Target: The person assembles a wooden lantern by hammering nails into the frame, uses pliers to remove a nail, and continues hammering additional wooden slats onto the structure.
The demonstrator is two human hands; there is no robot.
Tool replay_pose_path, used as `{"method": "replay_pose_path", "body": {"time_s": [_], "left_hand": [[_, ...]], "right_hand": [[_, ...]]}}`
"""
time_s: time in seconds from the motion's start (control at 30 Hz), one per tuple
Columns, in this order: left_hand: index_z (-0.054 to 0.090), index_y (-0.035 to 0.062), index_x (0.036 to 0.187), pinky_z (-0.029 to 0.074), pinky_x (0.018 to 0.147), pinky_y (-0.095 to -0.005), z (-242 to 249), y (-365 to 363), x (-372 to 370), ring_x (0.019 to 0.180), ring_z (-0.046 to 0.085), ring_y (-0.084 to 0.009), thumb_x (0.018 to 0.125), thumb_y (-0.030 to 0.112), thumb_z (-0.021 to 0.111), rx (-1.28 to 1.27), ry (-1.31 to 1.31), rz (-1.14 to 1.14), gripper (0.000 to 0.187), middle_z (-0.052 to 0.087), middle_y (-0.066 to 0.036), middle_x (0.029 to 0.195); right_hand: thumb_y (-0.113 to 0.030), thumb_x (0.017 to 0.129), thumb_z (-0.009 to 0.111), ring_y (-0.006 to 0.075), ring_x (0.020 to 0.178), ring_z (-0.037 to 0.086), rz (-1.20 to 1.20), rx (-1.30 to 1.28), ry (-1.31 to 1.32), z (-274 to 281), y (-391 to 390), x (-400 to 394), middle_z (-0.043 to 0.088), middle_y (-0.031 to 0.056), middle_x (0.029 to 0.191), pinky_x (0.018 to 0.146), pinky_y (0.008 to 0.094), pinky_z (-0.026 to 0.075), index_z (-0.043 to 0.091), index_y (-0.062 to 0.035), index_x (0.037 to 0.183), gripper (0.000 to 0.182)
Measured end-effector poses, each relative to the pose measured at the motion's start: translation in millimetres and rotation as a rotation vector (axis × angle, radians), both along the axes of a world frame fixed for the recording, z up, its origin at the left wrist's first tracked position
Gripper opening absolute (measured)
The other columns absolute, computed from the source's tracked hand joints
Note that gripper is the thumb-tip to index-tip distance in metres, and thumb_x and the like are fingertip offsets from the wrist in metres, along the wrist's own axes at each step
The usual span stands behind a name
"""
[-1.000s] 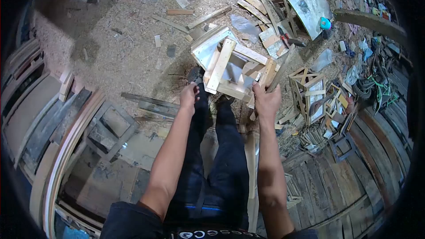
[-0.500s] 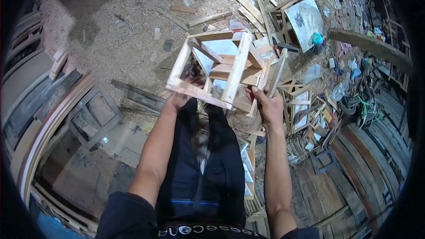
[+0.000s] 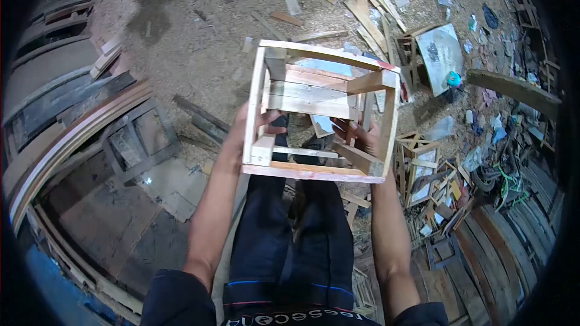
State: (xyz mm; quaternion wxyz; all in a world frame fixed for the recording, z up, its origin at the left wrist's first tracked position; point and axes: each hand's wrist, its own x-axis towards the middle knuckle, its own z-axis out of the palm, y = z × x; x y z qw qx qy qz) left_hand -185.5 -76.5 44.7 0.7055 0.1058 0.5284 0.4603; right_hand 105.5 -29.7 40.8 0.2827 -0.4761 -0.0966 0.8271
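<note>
A small wooden stool frame (image 3: 320,172) of pale, rough slats is held up in front of my legs. One open, four-sided end faces me, and several boards (image 3: 311,96) close its far side. My left hand (image 3: 238,136) grips its left side, with fingers curling inward past the upright. On the right, my right hand (image 3: 365,139) reaches behind the near upright and holds the frame from within. The rails hide part of both hands.
Sawdust and loose wood strips (image 3: 368,21) cover the ground ahead. A box-like piece with a pale top (image 3: 438,54) stands at the upper right, near a wooden beam (image 3: 513,87). Dark timber frames (image 3: 139,145) lie left; small frames (image 3: 423,163) and scraps are piled right.
The stool frame has turned from a slanted position to face me with its open end. My left hand has shifted to its left side, and my right hand now reaches inside it.
</note>
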Motion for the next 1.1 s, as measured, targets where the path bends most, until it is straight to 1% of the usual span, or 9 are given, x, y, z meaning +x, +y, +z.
{"method": "replay_pose_path", "body": {"time_s": [0.17,0.23,0.37,0.43,0.5,0.67,0.77,0.83,1.1], "left_hand": [[0.053,0.0052,0.130,0.060,0.072,-0.0339,-11,-11,9,0.105,0.064,-0.0198,0.086,0.015,0.075,0.024,0.031,0.066,0.050,0.064,-0.008,0.118],[0.042,0.0087,0.144,0.061,0.070,-0.0310,-12,-14,12,0.110,0.062,-0.0164,0.092,0.018,0.069,-0.048,0.073,0.058,0.059,0.062,-0.005,0.126],[0.045,0.0081,0.142,0.059,0.062,-0.0259,-11,-14,18,0.110,0.063,-0.0151,0.093,0.023,0.069,-0.061,0.126,0.075,0.057,0.063,-0.005,0.124],[0.046,0.0088,0.141,0.059,0.062,-0.0268,-11,-13,18,0.109,0.063,-0.0148,0.091,0.024,0.071,-0.044,0.145,0.060,0.058,0.064,-0.004,0.124],[0.056,0.0051,0.126,0.058,0.066,-0.0280,-8,-11,20,0.100,0.066,-0.0165,0.091,0.023,0.072,0.011,0.133,0.103,0.043,0.067,-0.006,0.114],[0.056,0.0044,0.125,0.057,0.061,-0.0259,-5,-12,24,0.095,0.067,-0.0149,0.090,0.024,0.073,-0.049,0.164,0.133,0.043,0.067,-0.007,0.112],[0.052,-0.0001,0.129,0.054,0.053,-0.0250,-12,-16,24,0.087,0.068,-0.0141,0.089,0.022,0.074,-0.082,0.236,0.105,0.051,0.066,-0.010,0.116],[0.053,0.0094,0.136,0.041,0.048,-0.0171,-15,-17,25,0.094,0.062,-0.0032,0.089,0.021,0.074,-0.067,0.251,0.111,0.053,0.068,0.002,0.111],[0.052,0.0068,0.133,0.046,0.046,-0.0200,-16,-15,19,0.102,0.068,-0.0164,0.090,0.027,0.072,-0.106,0.226,0.076,0.052,0.068,-0.006,0.116]], "right_hand": [[-0.024,0.087,0.077,0.0353,0.123,0.058,0.008,0.125,-0.042,-46,-9,9,0.060,0.0197,0.128,0.098,0.0516,0.053,0.047,-0.0090,0.133,0.057],[-0.027,0.086,0.078,0.0354,0.122,0.058,-0.013,0.183,-0.075,-47,-7,4,0.060,0.0199,0.128,0.101,0.0523,0.052,0.048,-0.0090,0.132,0.057],[-0.032,0.086,0.078,0.0347,0.120,0.060,-0.028,0.168,-0.059,-30,-1,-5,0.061,0.0216,0.124,0.103,0.0529,0.049,0.050,-0.0063,0.130,0.058],[-0.034,0.087,0.077,0.0342,0.119,0.061,0.043,0.103,-0.137,-19,1,-9,0.062,0.0228,0.123,0.101,0.0518,0.051,0.049,-0.0045,0.132,0.061],[-0.034,0.087,0.077,0.0336,0.119,0.061,0.059,0.127,-0.159,-11,4,-11,0.062,0.0231,0.123,0.098,0.0512,0.052,0.048,-0.0047,0.133,0.062],[-0.033,0.088,0.076,0.0324,0.117,0.061,0.054,0.098,-0.134,-19,4,-8,0.063,0.0231,0.121,0.093,0.0507,0.054,0.048,-0.0063,0.132,0.059],[-0.026,0.087,0.078,0.0333,0.112,0.063,0.084,0.019,-0.198,-5,7,-13,0.065,0.0206,0.114,0.090,0.0487,0.056,0.052,-0.0066,0.116,0.044],[-0.022,0.087,0.078,0.0335,0.108,0.065,0.029,0.071,-0.158,-17,2,-11,0.065,0.0187,0.110,0.086,0.0466,0.057,0.053,-0.0085,0.111,0.037],[-0.021,0.088,0.077,0.0229,0.086,0.069,-0.068,0.092,-0.200,-37,-8,-9,0.064,0.0108,0.096,0.062,0.0351,0.057,0.054,-0.0043,0.106,0.033]]}}
